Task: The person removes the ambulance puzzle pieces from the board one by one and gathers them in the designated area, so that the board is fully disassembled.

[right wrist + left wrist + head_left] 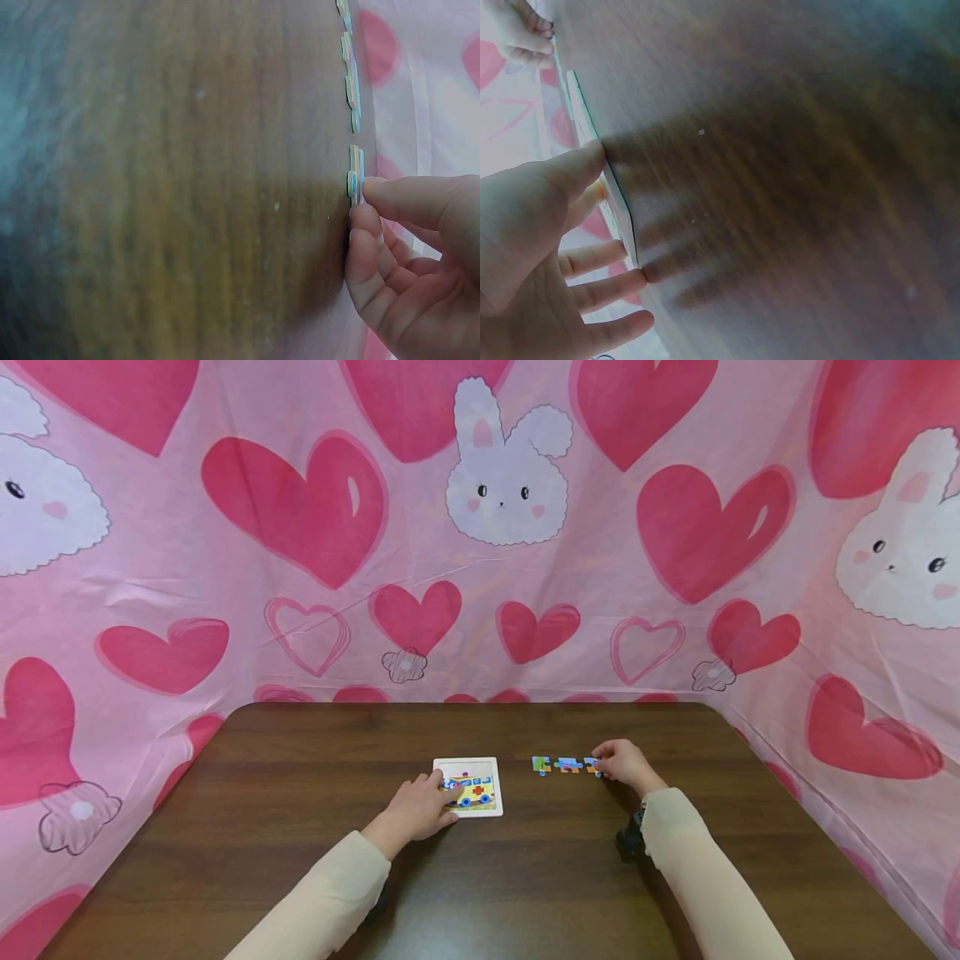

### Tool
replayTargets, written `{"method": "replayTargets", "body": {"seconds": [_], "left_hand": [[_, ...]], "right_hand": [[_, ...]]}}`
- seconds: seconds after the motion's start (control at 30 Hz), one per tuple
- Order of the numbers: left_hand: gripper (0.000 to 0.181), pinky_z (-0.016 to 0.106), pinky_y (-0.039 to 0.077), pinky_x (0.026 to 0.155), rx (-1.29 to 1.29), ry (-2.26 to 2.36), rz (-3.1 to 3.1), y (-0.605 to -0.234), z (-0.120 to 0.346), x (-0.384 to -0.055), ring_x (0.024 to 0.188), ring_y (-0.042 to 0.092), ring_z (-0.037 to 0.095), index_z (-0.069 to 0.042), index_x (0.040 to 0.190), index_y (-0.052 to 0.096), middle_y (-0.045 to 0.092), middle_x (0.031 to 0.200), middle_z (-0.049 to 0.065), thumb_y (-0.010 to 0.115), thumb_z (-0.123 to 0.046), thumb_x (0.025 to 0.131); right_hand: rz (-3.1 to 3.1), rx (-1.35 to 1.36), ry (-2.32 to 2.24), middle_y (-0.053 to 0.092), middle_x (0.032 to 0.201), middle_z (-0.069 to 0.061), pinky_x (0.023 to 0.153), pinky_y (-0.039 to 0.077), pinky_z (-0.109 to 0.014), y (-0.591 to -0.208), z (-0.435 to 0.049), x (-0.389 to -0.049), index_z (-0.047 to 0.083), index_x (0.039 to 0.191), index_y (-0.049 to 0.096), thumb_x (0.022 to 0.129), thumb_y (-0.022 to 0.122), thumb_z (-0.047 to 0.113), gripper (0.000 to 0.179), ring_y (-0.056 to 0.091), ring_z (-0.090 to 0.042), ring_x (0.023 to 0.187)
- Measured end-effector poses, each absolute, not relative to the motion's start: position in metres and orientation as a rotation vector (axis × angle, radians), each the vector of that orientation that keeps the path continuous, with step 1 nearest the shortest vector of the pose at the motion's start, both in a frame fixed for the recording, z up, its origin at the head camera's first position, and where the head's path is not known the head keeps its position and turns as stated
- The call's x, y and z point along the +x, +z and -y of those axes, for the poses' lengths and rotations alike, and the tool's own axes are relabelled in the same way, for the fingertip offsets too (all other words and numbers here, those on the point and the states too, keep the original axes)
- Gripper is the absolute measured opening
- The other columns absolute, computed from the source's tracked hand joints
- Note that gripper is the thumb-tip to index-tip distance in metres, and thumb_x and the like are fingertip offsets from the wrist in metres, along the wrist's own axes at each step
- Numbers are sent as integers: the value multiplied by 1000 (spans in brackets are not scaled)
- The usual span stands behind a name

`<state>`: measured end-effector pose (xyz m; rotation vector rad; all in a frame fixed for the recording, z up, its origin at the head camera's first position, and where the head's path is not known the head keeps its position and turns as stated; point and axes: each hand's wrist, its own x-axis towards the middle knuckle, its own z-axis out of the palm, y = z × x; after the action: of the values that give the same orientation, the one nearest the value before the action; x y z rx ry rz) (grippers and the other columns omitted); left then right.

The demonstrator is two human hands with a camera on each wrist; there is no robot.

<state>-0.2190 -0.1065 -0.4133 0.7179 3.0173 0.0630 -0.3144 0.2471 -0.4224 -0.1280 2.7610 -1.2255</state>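
A white-framed jigsaw tray (495, 777) lies flat on the table, its assembled part (477, 793) showing a yellow ambulance with a red cross. My left hand (420, 806) rests on the tray's left side with fingers spread. In the left wrist view, its thumb touches the tray edge (618, 199). To the right, a green-blue puzzle piece (540, 765) and a blue-pink piece (568, 764) sit in a row. At the row's right end, my right hand (626, 763) pinches a third puzzle piece (590, 763), partly hidden by its fingers. That piece (355, 166) remains at table level.
The brown wooden table (337, 752) has rounded far corners. Behind and beside it hangs a pink curtain (450, 560) with hearts and rabbits. A black device (631, 839) is strapped under the right wrist.
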Motion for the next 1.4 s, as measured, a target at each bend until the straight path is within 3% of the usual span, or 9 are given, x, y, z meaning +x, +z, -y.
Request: {"method": "replayTargets", "body": {"seconds": [0.43, 0.67, 1.03, 1.4], "left_hand": [[49, 44, 42, 78, 743, 103, -3031, -416, 109, -219, 91, 46, 27, -20, 128, 56, 47, 110, 15, 64, -39, 84], [49, 43, 43, 76, 749, 148, -3043, -420, 111, -218, 90, 46, 27, -19, 128, 56, 47, 109, 15, 64, -38, 84], [52, 43, 44, 76, 728, 138, -3070, -422, 112, -217, 92, 51, 27, -8, 125, 58, 50, 110, 13, 64, -40, 84], [35, 43, 42, 88, 763, 280, -3041, -412, 117, -216, 110, 54, 30, 0, 113, 64, 58, 121, 15, 66, -21, 85]], "right_hand": [[-2751, -132, -1258, 57, 75, -9, 59, 48, -29, -415, -248, -315, -10, 101, 60, 85, 59, -2, 18, 52, -17, 62], [-2789, -260, -1285, 59, 79, -13, 60, 49, -30, -398, -238, -316, -13, 106, 58, 88, 57, 0, 22, 54, -18, 63], [-2748, -437, -1343, 62, 84, -12, 67, 51, -37, -381, -192, -307, -7, 105, 61, 88, 60, 4, 20, 61, -32, 74], [-2724, -663, -1228, 57, 73, -3, 59, 47, -29, -373, -130, -290, -1, 99, 65, 85, 63, 5, 16, 53, -14, 63]]}}
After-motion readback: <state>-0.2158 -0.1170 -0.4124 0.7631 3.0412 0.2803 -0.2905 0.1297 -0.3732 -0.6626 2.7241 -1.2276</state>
